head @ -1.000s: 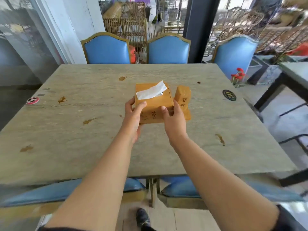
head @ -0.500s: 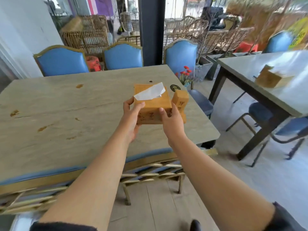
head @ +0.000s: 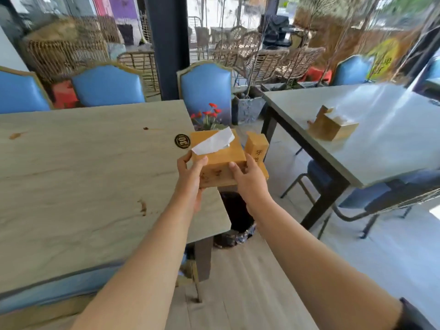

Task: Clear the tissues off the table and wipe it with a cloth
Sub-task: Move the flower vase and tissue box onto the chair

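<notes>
Tissue box [head: 220, 163], wooden, lifted clear of surface [head: 83, 177]; a second ago it sat mid-surface, now held in air past right edge, over floor. Left hand [head: 190, 177] grasping left side, thumb on top edge; right hand [head: 250, 179] grasping right front corner. White tissue [head: 213, 141] protruding from top slot. Attached side holder [head: 256, 146] bearing carved characters, blurred, not legible. Round dark sticker [head: 182, 140] near surface's corner, gold numerals unreadable. Brown stains on surface. Second wooden box [head: 332, 127] on neighbouring surface [head: 392, 129], newly in view.
</notes>
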A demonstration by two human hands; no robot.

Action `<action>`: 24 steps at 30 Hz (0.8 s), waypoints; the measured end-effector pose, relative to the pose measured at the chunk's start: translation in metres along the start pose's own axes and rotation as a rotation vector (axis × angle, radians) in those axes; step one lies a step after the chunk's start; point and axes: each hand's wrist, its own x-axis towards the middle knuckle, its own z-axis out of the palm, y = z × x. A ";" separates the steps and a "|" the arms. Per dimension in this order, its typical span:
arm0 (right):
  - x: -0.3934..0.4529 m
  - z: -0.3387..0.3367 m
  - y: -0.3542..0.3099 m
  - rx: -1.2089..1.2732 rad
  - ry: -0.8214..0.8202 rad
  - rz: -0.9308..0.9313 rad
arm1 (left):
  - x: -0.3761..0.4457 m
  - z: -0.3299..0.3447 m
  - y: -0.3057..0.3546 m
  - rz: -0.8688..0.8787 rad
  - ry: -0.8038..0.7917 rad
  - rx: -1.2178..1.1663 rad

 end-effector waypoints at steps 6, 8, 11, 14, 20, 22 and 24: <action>0.072 -0.035 0.048 0.077 0.028 0.085 | 0.044 0.061 -0.043 -0.035 -0.001 -0.001; 0.101 -0.041 0.066 0.085 0.046 0.138 | 0.068 0.075 -0.059 -0.047 0.009 0.013; 0.147 -0.043 0.092 0.094 0.021 0.190 | 0.111 0.094 -0.082 -0.045 0.039 0.010; 0.197 -0.041 0.111 0.104 0.011 0.217 | 0.158 0.110 -0.100 -0.039 0.057 0.019; 0.291 -0.041 0.133 0.108 -0.015 0.260 | 0.254 0.145 -0.126 -0.088 0.108 0.061; 0.324 -0.042 0.138 0.097 -0.037 0.292 | 0.283 0.153 -0.134 -0.106 0.122 0.074; 0.355 -0.042 0.143 0.095 -0.049 0.311 | 0.310 0.161 -0.142 -0.120 0.138 0.087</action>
